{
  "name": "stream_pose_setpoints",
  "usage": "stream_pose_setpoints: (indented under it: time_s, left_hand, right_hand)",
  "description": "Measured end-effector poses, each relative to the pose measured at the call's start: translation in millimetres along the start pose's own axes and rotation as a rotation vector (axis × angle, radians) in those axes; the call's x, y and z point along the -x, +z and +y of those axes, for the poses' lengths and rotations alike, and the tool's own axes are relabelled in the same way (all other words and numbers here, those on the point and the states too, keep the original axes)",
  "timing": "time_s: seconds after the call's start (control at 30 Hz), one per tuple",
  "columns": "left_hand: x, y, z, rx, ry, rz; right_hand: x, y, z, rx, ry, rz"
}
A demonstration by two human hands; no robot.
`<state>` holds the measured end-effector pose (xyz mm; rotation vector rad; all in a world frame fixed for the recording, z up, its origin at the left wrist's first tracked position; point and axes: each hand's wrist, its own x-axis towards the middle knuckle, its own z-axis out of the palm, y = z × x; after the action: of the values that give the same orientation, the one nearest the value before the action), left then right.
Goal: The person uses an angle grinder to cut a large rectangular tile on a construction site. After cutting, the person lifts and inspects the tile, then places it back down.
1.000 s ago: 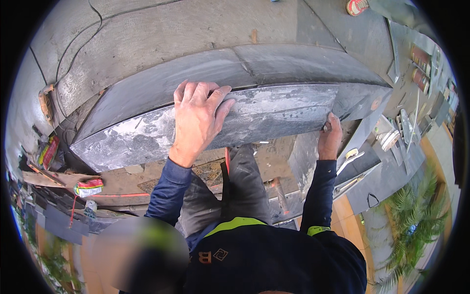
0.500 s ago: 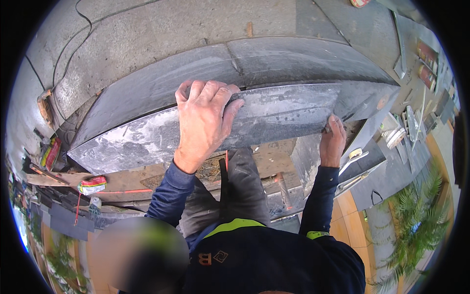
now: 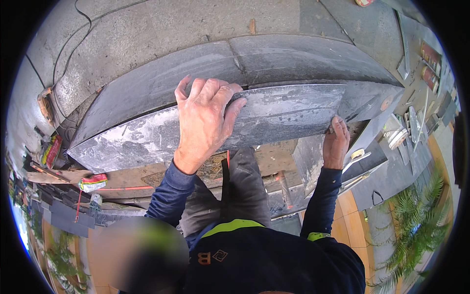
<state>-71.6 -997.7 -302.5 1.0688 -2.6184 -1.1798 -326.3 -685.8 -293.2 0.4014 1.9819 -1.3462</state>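
Note:
A long dark grey stone slab [image 3: 289, 110], smeared with pale dust, lies across in front of me on top of a low tiled wall [image 3: 196, 68]. My left hand [image 3: 205, 117] is closed over its far edge near the middle, fingertips curled out of sight behind that edge and thumb on the face. My right hand [image 3: 336, 142] pinches the near edge close to the right end, with part of its fingers hidden. Beyond the slab's right end, a grey tiled top surface [image 3: 367, 98] continues toward the wall's corner.
Far left, a corded power tool [image 3: 45, 105] rests on the concrete floor, its cable trailing away. Red-and-yellow bags [image 3: 93, 183] are at left. A roll of tape [image 3: 358, 154], loose tiles [image 3: 372, 181] and a fern-like plant [image 3: 416, 206] are at right. Reddish tins [image 3: 430, 77] stand farther off.
The slab's right end, the wall's right end and my right hand appear slightly farther right. My left hand's little finger has lifted a little. Both hands keep their hold.

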Motion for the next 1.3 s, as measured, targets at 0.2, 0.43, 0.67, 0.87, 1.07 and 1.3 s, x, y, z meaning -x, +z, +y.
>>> stream_pose_setpoints:
  time_s: [0.2,0.43,0.67,0.87,1.07,1.3]
  left_hand:
    - [2.8,6.1,0.4,-0.011,-0.018,-0.014]
    - [17.1,10.1,9.6,-0.044,-0.033,0.066]
    - [68.7,-35.3,-27.8,0.104,-0.196,0.362]
    - [226.3,-103.8,-155.5,-0.154,-1.021,0.742]
    - [329.4,-122.1,-265.1,1.042,-1.307,1.141]
    - [367.4,-154.2,-345.5,1.079,-1.293,1.38]
  right_hand:
    - [-5.0,-36.2,8.1,0.359,-0.095,0.104]
    - [-26.1,-42.8,20.9,0.545,-0.158,-0.016]
    - [-28.7,-40.6,10.0,0.152,0.111,0.035]
    - [-38.6,-49.6,12.6,0.138,0.13,-0.002]
    - [-45.8,-51.7,13.4,0.082,0.15,0.024]
    - [-39.1,-40.1,10.9,0.137,0.133,0.06]
